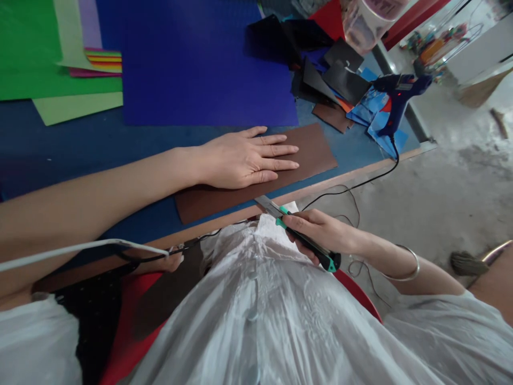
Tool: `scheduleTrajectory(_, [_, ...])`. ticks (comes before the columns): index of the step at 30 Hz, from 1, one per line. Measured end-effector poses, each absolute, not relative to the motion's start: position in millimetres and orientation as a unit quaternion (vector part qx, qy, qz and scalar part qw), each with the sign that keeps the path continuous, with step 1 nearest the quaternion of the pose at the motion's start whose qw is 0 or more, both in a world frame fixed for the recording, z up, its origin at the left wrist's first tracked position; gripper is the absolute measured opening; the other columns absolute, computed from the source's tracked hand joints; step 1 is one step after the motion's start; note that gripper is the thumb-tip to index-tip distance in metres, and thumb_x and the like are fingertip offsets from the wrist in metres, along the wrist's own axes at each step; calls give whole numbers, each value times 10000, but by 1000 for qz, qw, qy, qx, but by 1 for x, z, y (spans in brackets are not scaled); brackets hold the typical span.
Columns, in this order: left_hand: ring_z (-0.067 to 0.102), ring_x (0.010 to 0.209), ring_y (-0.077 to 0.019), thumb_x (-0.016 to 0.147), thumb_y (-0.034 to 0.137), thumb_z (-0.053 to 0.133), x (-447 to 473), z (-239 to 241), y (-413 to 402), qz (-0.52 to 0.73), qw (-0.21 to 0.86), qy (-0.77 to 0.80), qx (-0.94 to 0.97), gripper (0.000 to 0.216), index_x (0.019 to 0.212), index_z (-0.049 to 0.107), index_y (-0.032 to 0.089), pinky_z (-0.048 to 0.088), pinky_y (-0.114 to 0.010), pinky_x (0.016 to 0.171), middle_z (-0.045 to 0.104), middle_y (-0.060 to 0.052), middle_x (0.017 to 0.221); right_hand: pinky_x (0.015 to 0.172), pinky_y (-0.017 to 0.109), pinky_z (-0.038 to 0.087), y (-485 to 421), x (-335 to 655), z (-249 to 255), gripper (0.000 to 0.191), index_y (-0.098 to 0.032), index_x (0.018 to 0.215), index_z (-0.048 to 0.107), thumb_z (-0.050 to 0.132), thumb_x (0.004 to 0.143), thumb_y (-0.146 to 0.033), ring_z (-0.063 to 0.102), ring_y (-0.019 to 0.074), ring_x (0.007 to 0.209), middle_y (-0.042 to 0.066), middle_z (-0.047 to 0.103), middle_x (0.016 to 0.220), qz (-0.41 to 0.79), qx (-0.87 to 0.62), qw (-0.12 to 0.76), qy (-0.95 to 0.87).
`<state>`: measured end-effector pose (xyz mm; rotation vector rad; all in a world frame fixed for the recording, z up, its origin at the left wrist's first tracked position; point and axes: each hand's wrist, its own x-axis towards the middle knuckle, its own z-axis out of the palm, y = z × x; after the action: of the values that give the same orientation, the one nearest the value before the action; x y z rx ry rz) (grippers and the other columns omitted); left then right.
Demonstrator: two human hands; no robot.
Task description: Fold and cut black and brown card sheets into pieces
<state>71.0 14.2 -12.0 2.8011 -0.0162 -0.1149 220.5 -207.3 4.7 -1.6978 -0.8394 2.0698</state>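
Observation:
My left hand (240, 159) lies flat with its fingers spread on a brown sheet (315, 147) near the table's front edge. Wrapped round the black and green handle of a utility knife (306, 240) is my right hand (320, 230). The knife's bare blade points up and left, its tip by the table edge just below the brown sheet. Whether the tip touches the table I cannot tell.
Behind the sheet lies a large blue sheet (208, 64), with green sheets (28, 48) at left. Black scraps (344, 80) and a blue glue gun (401, 96) are at the right corner. Its cord (360, 184) hangs past the edge. A clear cup (366, 24) stands behind.

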Motion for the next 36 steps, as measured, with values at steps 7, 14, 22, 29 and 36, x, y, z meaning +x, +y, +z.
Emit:
scheduleTrajectory(7, [176,1652,-260,1064,460,306,72,-12,14,-38,159,-13,986,564,1622,385,428,57,-474,1336,228,133,1757,376,173,447,-210,212,1,565,-205,788,518,539,972,-739,547,82,393,-54,563,522,737,-589,182,-279])
scheduleTrajectory(14, [174,1651,-269,1056,466,332,73,-13,14,-34,171,-8,985,557,1609,395,453,57,-470,1336,243,151,1751,381,190,463,-203,205,1,572,-208,797,521,520,972,-753,552,93,389,-53,572,522,732,-587,175,-298])
scheduleTrajectory(22, [181,1645,-299,1058,469,337,73,-14,14,-31,190,-6,981,551,1605,395,467,39,-479,1337,251,171,1748,387,188,443,-201,195,1,551,-207,796,523,510,992,-721,533,84,381,-55,555,519,732,-584,171,-307])
scheduleTrajectory(29, [199,1640,-310,1044,466,367,74,-14,13,-25,195,-1,980,545,1586,421,483,65,-492,1335,301,182,1729,363,203,444,-201,187,-4,549,-215,759,502,505,995,-711,532,95,385,-52,545,521,731,-582,188,-303])
scheduleTrajectory(36, [213,1637,-300,1034,460,379,75,-12,12,-22,187,0,982,551,1581,441,464,75,-486,1335,327,172,1720,365,200,439,-201,186,0,539,-212,741,501,500,1004,-683,525,88,368,-50,555,520,723,-600,179,-293])
